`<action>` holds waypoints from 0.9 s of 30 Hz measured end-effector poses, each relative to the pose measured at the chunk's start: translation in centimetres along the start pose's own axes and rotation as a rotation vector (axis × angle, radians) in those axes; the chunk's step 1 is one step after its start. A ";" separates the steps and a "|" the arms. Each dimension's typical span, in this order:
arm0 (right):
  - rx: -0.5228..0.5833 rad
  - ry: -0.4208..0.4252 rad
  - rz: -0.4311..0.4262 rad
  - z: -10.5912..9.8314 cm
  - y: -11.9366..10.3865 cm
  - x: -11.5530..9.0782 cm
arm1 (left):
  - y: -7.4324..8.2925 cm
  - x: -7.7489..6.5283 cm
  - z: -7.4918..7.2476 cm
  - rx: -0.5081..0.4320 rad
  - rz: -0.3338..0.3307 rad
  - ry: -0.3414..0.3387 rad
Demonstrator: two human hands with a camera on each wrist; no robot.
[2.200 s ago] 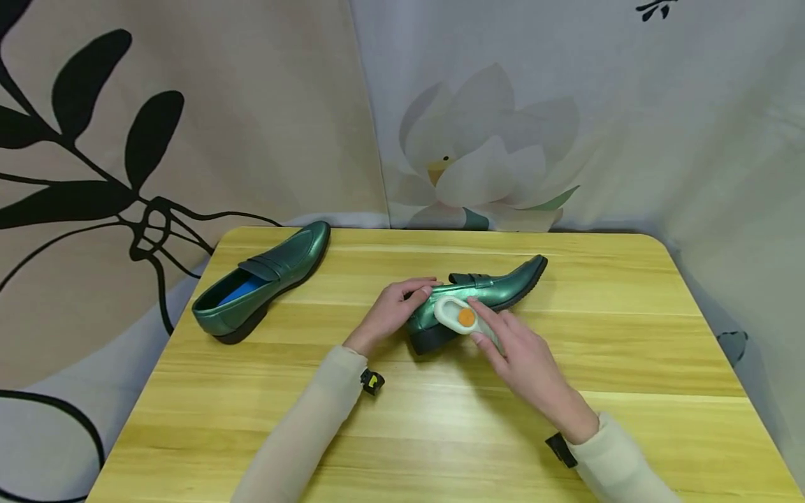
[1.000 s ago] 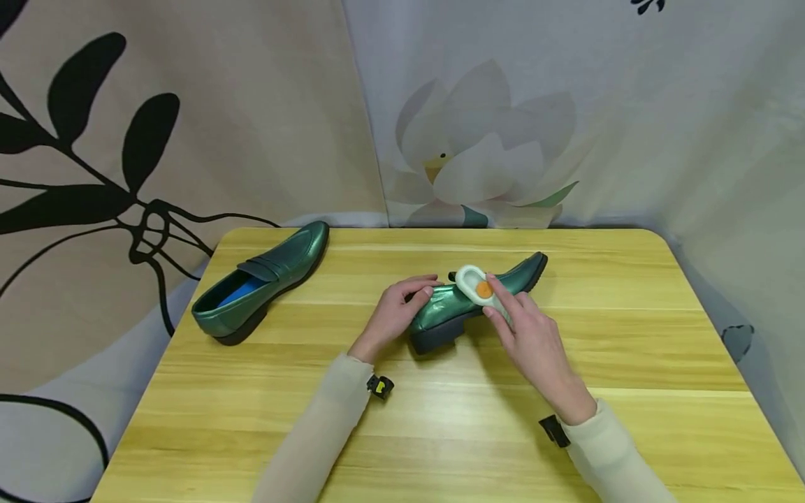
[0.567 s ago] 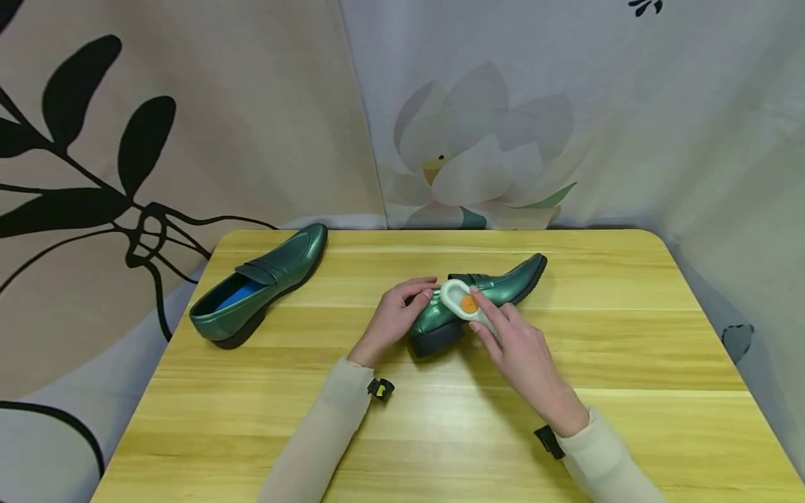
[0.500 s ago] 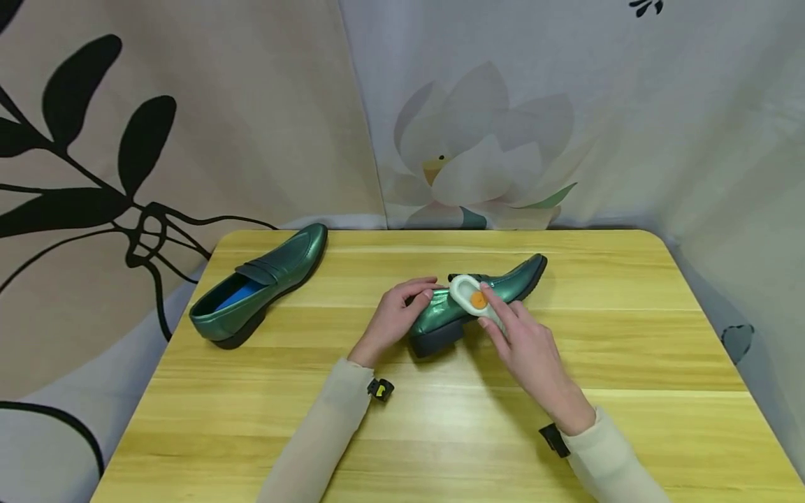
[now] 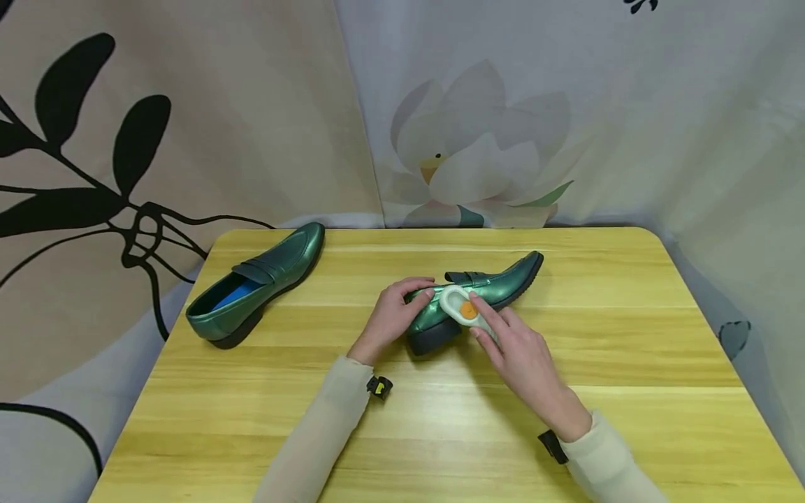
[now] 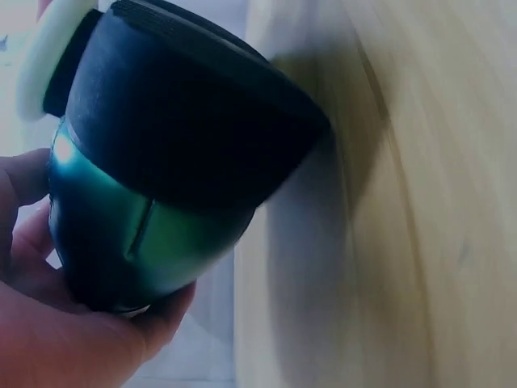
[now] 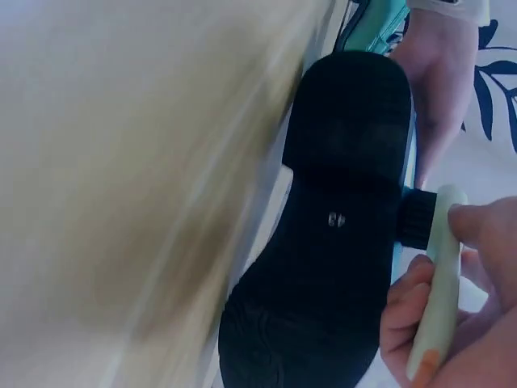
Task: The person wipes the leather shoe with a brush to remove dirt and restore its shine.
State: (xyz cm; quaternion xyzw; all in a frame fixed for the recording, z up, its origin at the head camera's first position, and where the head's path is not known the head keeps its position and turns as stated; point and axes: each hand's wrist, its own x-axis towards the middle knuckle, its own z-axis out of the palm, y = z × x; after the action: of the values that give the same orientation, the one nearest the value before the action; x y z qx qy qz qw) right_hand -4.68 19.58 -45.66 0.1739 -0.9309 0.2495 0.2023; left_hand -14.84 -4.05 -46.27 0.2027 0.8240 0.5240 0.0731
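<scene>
A metallic green loafer is tipped onto its side edge, its black sole turned toward the right wrist camera. My left hand grips its heel end at the opening, fingers and thumb around the green back below the dark heel. In my right hand is a pale shoe brush with an orange spot, pinched between thumb and fingers. Its short black bristles press against the loafer's side, near the heel. Part of the handle is hidden by the right hand.
The matching green loafer with a blue insole stands upright at the table's back left. Under everything lies a light wooden table. Behind its far edge hangs a curtain printed with leaves and a flower.
The brush went toward the loafer's toe about a second ago, then stroked back and forth along the side; it now sits nearer the heel. The left hand and loafer stay in place.
</scene>
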 end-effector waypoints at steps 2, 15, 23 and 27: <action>-0.010 0.009 0.025 -0.5 0.4 0.1 | 0.1 0.1 -0.1 0.040 0.017 -0.019; -0.053 -0.006 0.241 -3.1 3.5 0.6 | 0.8 1.0 -0.6 0.280 0.083 -0.135; -0.029 -0.056 0.182 -3.0 3.0 0.0 | 0.6 1.3 -0.3 0.248 0.048 -0.125; -0.046 -0.037 0.216 -3.4 4.3 0.1 | 0.6 1.2 -0.4 0.246 0.043 -0.127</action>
State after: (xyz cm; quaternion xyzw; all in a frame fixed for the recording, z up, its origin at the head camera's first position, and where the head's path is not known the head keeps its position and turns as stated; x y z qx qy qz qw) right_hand -5.64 24.91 -44.60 0.0723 -0.9533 0.2451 0.1608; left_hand -15.89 -3.70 -45.48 0.2605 0.8713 0.4064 0.0884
